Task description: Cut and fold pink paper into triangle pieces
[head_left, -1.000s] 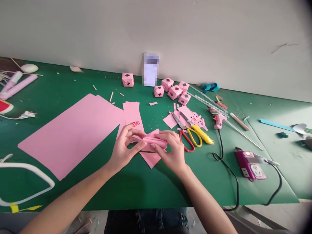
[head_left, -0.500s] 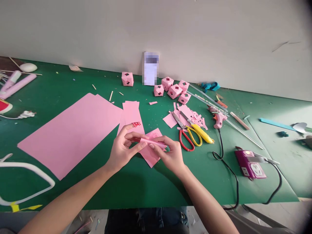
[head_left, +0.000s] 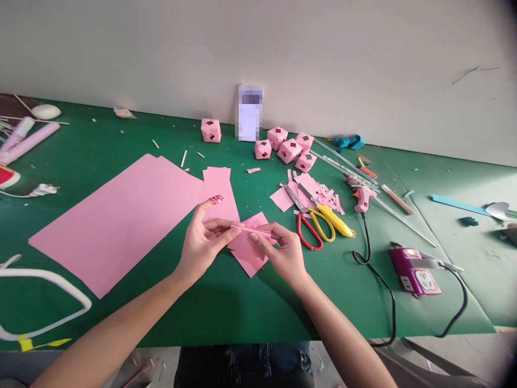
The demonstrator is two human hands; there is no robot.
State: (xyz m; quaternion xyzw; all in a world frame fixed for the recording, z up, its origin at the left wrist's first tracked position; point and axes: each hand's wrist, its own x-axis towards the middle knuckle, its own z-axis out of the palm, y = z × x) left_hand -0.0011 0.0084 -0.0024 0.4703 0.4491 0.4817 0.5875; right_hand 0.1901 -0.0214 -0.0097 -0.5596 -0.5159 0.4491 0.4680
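Observation:
Between both hands is a narrow folded piece of pink paper (head_left: 251, 231). My left hand (head_left: 202, 242) pinches its left end between thumb and fingers, the index finger raised with a red patterned wrap at its tip. At the right end, my right hand (head_left: 285, 250) grips the fold with thumb and fingertips. Below it on the table lies a flat pink paper piece (head_left: 251, 261), partly covered by the hands. Pink paper strips (head_left: 218, 186) lie just beyond my left hand. Red-and-yellow-handled scissors (head_left: 309, 234) rest to the right of my right hand.
Large pink sheets (head_left: 117, 215) cover the left of the green table. Several pink paper boxes (head_left: 290, 151) with diamond holes stand at the back near a propped phone (head_left: 249, 113). A yellow cutter (head_left: 335, 221), a pink glue gun (head_left: 361, 195) and a corded purple box (head_left: 416, 272) are on the right.
The folded paper has tilted to show a thinner edge and risen slightly. My left index finger has shifted a little left and up. Both hands keep their hold.

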